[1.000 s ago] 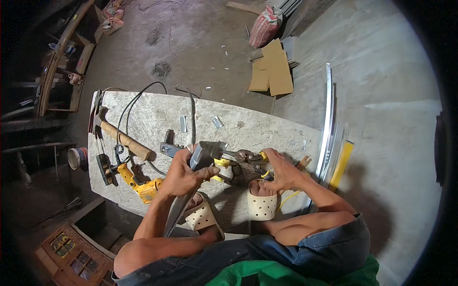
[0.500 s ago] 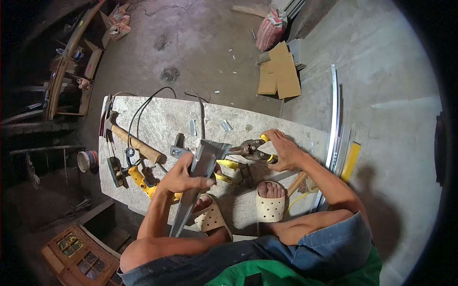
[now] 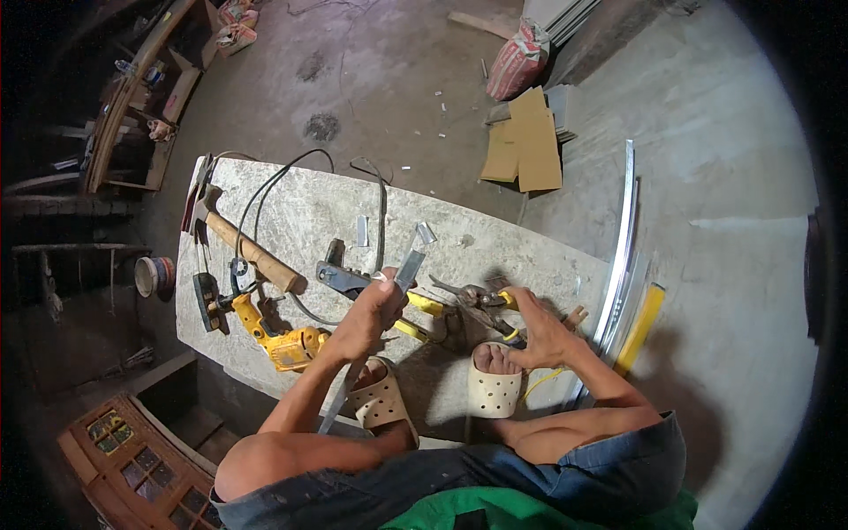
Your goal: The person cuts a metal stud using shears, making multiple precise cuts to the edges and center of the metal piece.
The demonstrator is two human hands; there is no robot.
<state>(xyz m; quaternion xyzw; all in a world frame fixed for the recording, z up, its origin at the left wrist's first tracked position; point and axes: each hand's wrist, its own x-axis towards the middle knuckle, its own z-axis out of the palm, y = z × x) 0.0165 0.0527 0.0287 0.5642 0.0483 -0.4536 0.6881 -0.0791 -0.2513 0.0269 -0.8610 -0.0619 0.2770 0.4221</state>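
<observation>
Near the centre of the frame, the left hand [image 3: 369, 311] is closed in a fist around a long, narrow strip of grey metal channel [image 3: 399, 281]. The strip slants from its squared, shiny top end, above the slab [image 3: 291, 212], down past the fist toward the lower middle, beside the left sandal [image 3: 382, 402]. Its faces look dull silver with a folded edge. Right of centre, the right hand [image 3: 537, 329] is wrapped around the yellow handles of tin snips [image 3: 468, 296], whose dark blades point left, just apart from the strip. A yellow drill [image 3: 284, 340] and a wooden-handled hammer [image 3: 240, 245] lie at centre left.
</observation>
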